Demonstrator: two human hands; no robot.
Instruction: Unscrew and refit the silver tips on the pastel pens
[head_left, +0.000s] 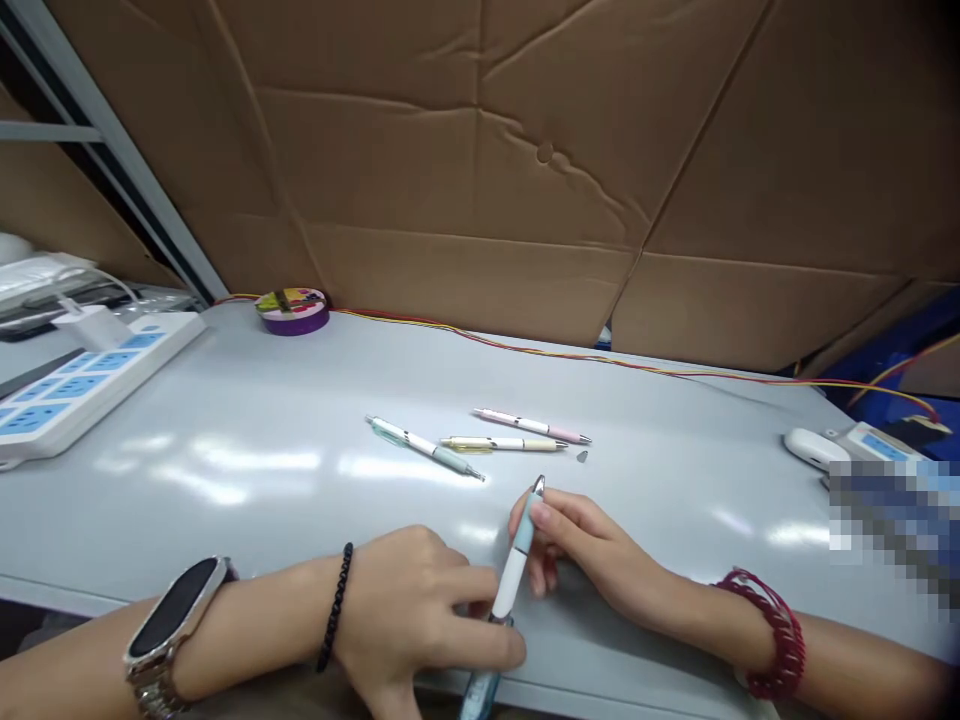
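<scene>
A light blue and white pen (511, 585) slants up between my hands, its silver tip pointing away from me. My left hand (420, 610) is closed round its lower, clip end, which partly hides behind the fingers. Near the tip, my right hand (574, 540) pinches the blue grip between thumb and fingers. Beyond the hands lie three more pens on the desk: a green and white pen (424, 447), a cream and white pen (506, 444) and a pink and white pen (529, 425). Beside the cream pen's tip is a small grey piece (582, 456).
The grey desk (247, 500) backs onto a cardboard wall (450, 190). A white power strip (97, 375) stands at left, a purple round tin (295, 313) at the back. Thin red and yellow wires (525, 349) run along the rear edge. A white rounded device (816, 449) lies at right.
</scene>
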